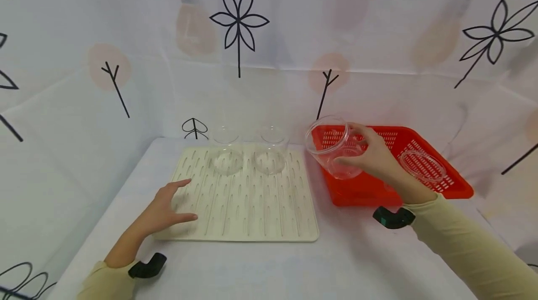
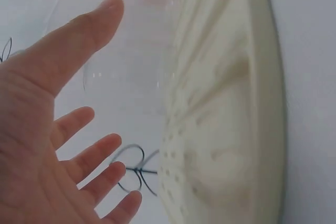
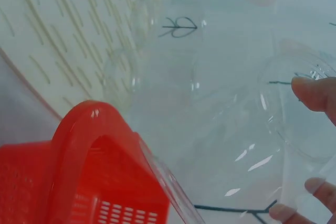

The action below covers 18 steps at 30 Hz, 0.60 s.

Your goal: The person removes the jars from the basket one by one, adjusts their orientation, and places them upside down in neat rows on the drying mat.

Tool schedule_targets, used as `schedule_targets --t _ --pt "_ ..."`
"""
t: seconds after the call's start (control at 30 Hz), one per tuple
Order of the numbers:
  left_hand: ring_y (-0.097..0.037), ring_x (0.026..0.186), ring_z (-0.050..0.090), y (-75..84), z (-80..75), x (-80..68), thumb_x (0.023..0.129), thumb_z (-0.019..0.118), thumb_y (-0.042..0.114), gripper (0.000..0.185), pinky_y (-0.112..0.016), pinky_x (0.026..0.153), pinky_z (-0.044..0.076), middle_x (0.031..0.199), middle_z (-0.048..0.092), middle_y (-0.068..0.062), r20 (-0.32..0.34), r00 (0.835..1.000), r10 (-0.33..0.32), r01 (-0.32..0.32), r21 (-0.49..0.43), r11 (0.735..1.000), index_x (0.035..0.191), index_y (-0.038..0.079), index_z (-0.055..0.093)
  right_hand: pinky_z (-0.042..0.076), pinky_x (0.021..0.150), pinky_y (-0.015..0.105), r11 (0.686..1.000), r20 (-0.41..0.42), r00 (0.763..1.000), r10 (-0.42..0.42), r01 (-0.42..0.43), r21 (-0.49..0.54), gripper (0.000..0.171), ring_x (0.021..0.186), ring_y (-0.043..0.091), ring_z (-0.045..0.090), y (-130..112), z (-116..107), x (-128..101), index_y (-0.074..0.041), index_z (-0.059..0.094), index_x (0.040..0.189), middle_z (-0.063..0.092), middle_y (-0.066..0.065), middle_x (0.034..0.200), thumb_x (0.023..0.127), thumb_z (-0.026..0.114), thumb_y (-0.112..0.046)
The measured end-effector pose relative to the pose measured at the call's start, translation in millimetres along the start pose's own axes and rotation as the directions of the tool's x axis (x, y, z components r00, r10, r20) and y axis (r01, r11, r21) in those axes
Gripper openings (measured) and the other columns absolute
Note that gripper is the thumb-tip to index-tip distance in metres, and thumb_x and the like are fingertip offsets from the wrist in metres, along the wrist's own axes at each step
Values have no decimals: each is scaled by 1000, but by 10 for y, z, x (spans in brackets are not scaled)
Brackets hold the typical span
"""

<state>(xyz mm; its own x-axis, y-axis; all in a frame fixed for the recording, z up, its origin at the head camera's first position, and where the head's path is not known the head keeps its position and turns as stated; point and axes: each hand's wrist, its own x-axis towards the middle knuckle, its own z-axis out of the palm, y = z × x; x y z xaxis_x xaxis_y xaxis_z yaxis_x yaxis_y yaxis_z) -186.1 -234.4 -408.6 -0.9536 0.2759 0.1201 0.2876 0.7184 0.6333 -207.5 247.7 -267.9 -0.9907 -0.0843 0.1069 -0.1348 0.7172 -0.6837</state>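
Observation:
Tilted in the air, a clear plastic container (image 1: 332, 150) is gripped by my right hand (image 1: 374, 157) over the left side of a red basket (image 1: 357, 192). Its wide rim faces up and left; in the right wrist view the thumb and fingertips lie against the clear wall. Two similar clear containers, a left one (image 1: 227, 162) and a right one (image 1: 271, 162), stand side by side on a cream ridged mat (image 1: 252, 225). Over the mat's left edge is my left hand (image 1: 164, 211), thumb and fingers spread with nothing between them.
A clear round lid or rim (image 1: 422, 165) lies in the right part of the basket. The white table (image 1: 252, 272) runs back to a white patterned cloth (image 1: 277, 94). A dark band piece sits by each wrist.

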Motion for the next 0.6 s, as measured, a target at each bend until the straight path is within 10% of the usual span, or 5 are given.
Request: schedule_targets --t 0.6 --pt "-28 125 37 773 207 550 67 83 37 92 -49 101 33 138 40 -8 -20 983 184 -185 -128 974 142 15 35 42 84 62 990 7 995 -97 97 -98 89 125 40 23 -189 250 95 -20 32 144 30 16 141 70 80 -31"
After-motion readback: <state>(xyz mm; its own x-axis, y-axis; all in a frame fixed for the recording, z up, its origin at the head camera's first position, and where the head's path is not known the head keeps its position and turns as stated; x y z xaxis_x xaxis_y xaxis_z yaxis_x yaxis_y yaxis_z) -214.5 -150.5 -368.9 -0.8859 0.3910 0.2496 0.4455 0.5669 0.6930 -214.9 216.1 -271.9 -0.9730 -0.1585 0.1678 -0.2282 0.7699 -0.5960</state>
